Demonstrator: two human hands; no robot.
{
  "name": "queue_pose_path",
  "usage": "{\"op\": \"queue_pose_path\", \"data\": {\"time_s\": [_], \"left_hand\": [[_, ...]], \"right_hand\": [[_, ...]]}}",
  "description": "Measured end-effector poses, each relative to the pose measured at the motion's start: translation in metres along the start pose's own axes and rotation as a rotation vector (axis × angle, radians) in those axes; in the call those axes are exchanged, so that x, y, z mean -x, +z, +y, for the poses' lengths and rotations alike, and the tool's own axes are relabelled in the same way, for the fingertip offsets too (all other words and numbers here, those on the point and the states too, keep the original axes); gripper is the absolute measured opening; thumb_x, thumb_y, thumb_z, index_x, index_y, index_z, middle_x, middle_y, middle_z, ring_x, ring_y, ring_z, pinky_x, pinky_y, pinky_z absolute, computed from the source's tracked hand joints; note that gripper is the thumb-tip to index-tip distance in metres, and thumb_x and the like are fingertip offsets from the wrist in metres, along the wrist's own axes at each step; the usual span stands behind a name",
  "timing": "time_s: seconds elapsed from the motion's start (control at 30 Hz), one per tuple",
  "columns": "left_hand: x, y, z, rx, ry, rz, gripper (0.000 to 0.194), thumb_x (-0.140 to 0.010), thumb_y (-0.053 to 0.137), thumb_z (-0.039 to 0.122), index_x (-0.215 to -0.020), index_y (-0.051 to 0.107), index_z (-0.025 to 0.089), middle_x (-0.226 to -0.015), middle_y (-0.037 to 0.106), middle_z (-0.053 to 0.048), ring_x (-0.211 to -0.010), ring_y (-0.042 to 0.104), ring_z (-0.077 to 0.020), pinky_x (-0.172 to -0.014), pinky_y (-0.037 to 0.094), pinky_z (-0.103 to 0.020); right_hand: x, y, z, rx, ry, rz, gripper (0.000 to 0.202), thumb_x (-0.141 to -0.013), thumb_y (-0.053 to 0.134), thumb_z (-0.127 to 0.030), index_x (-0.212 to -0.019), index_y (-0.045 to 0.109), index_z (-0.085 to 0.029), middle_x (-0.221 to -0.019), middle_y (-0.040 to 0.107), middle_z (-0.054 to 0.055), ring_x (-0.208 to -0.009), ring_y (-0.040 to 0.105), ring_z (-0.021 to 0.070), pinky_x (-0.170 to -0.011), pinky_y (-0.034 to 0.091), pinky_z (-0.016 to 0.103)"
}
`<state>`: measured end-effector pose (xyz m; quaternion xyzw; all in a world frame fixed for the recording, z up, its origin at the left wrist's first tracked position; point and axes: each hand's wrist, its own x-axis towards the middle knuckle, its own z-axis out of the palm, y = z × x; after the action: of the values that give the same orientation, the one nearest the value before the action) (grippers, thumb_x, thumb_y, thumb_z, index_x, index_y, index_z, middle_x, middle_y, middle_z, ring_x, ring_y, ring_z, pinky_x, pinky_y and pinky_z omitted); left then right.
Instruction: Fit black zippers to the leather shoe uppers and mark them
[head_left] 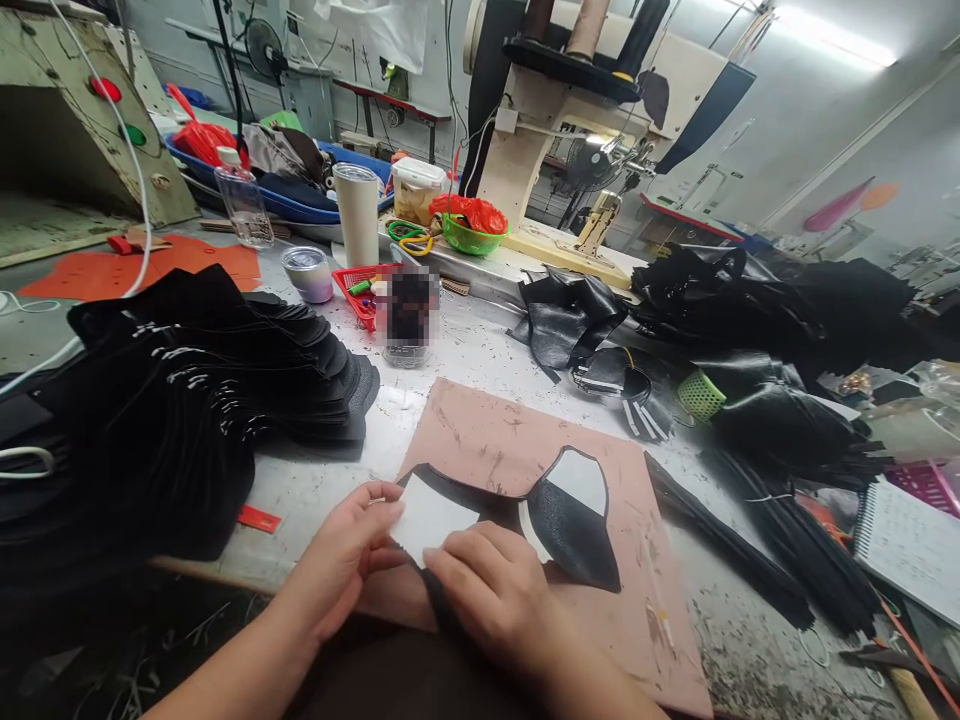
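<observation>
A black leather piece (574, 535), shaped like a shoe upper, lies partly on a pinkish-brown board (480, 440). White patches cover both its ends; one patch (576, 482) is at the far right end. My left hand (352, 550) pinches the near left end, thumb on top, at the corner of the other white patch (435, 520). With fingers curled, my right hand (495, 590) presses on the lower edge of that same patch. Its fingertips hide part of the leather, and a dark strip hangs below them toward my lap.
A tall stack of black cut pieces (225, 380) stands at left. Behind the board are a glass jar (406, 355), a red basket (356, 295) and a white tumbler (357, 215). A sewing machine (517, 160) rises at the back. Black leather bundles (787, 310) and a notebook (915, 545) lie right.
</observation>
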<state>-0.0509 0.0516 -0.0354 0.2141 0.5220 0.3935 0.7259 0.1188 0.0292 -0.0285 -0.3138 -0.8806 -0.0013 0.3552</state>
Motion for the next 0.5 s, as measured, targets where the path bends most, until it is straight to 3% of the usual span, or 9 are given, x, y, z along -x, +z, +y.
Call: {"op": "queue_pose_path", "data": {"time_s": [0.13, 0.27, 0.37, 0.5], "left_hand": [[-0.001, -0.003, -0.002, -0.056, 0.001, 0.049, 0.043, -0.053, 0.074, 0.028, -0.087, 0.049, 0.019, -0.065, 0.058, 0.005, -0.059, 0.053, -0.0086, -0.047, 0.042, -0.016], [0.005, -0.001, -0.003, -0.066, 0.019, 0.044, 0.038, -0.056, 0.068, 0.028, -0.087, 0.049, 0.020, -0.063, 0.058, 0.005, -0.056, 0.052, -0.0086, -0.048, 0.040, -0.016], [0.011, 0.002, -0.003, -0.131, 0.055, 0.004, 0.027, -0.058, 0.063, 0.026, -0.081, 0.050, 0.020, -0.060, 0.057, 0.005, -0.053, 0.049, -0.0081, -0.050, 0.038, -0.017], [0.014, 0.004, -0.005, -0.269, 0.157, -0.060, 0.015, -0.060, 0.056, 0.024, -0.074, 0.053, 0.020, -0.062, 0.056, 0.005, -0.056, 0.048, -0.0093, -0.052, 0.037, -0.019]], "right_hand": [[0.008, 0.001, 0.000, -0.096, 0.204, 0.119, 0.025, -0.076, 0.046, -0.003, -0.092, 0.059, -0.017, -0.082, 0.060, 0.007, -0.071, 0.055, 0.0161, -0.060, 0.049, 0.028], [0.011, 0.002, 0.004, -0.295, 0.661, 0.271, 0.018, -0.079, 0.045, -0.011, -0.090, 0.057, -0.019, -0.084, 0.059, 0.006, -0.074, 0.058, 0.0151, -0.058, 0.049, 0.025], [0.008, 0.000, 0.004, -0.452, 0.899, 0.208, 0.011, -0.081, 0.047, -0.021, -0.082, 0.057, -0.019, -0.074, 0.059, 0.003, -0.067, 0.057, 0.0144, -0.055, 0.046, 0.025], [0.002, -0.006, 0.000, -0.681, 0.916, 0.117, 0.007, -0.077, 0.051, -0.025, -0.074, 0.053, -0.019, -0.082, 0.060, 0.004, -0.074, 0.056, 0.0147, -0.061, 0.044, 0.025]]}}
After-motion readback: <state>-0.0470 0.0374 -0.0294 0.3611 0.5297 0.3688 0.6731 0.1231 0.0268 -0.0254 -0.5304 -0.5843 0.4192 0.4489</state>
